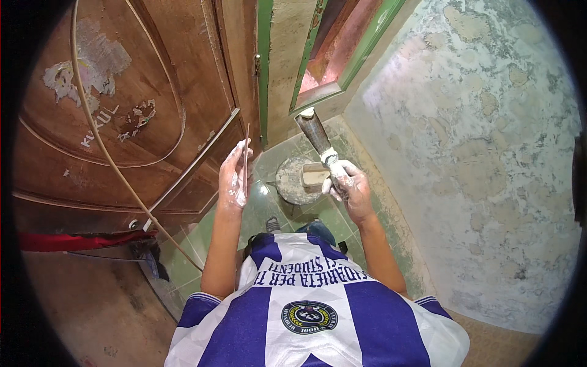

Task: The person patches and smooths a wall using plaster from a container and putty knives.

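My left hand (234,174), smeared with white paste, grips a thin flat plate (247,153) seen nearly edge-on. In my right hand (351,189) is a putty knife (315,133) with a dark blade pointing away from me. White paste clings to the tip of that blade, to its neck and to my right fingers. Below and between my hands, a rectangular tub (314,175) with pale material in it rests on a round, paste-stained stool or lid (288,183). Neither hand touches the tub.
A brown wooden door (183,61) with a hanging cable (92,122) stands at left, above a red cloth (73,241). A green-framed opening (361,49) is ahead. A patchy plastered wall (471,140) rises at right. Green tiles (244,214) cover the floor.
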Tool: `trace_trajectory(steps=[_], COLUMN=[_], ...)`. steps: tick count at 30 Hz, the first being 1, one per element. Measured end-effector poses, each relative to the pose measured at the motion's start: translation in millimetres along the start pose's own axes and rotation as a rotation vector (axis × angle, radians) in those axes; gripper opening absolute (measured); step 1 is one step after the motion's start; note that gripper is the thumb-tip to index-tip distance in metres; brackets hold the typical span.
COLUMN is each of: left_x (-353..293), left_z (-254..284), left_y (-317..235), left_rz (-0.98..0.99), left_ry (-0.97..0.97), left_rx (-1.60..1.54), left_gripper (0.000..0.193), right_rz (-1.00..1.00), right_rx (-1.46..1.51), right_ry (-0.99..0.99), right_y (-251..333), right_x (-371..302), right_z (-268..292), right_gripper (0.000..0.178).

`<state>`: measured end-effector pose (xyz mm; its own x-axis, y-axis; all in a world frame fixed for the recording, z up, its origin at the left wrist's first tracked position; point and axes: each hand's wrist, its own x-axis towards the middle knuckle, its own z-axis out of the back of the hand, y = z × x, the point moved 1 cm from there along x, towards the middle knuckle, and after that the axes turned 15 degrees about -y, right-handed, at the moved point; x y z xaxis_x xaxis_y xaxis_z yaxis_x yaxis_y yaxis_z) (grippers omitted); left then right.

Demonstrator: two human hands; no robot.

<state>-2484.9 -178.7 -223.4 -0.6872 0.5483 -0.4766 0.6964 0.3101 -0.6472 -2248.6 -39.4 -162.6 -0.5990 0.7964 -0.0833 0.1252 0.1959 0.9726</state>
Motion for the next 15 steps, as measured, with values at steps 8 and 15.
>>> trace_trajectory(steps=[8, 15], left_x=[-5, -6], left_z=[-7, 3], left_y=[-1, 0], left_rz=[-0.058, -0.238], left_ry=[-0.048, -0.064], left_rx=[-0.042, -0.024], left_gripper=[0.036, 0.044], right_rz=[0.101, 0.089], right_rx=[-0.034, -0.199], right_ry=[-0.038, -0.162], right_y=[15, -7], right_x=[6, 16], right_z=[-15, -1], right_gripper=[0.03, 0.022])
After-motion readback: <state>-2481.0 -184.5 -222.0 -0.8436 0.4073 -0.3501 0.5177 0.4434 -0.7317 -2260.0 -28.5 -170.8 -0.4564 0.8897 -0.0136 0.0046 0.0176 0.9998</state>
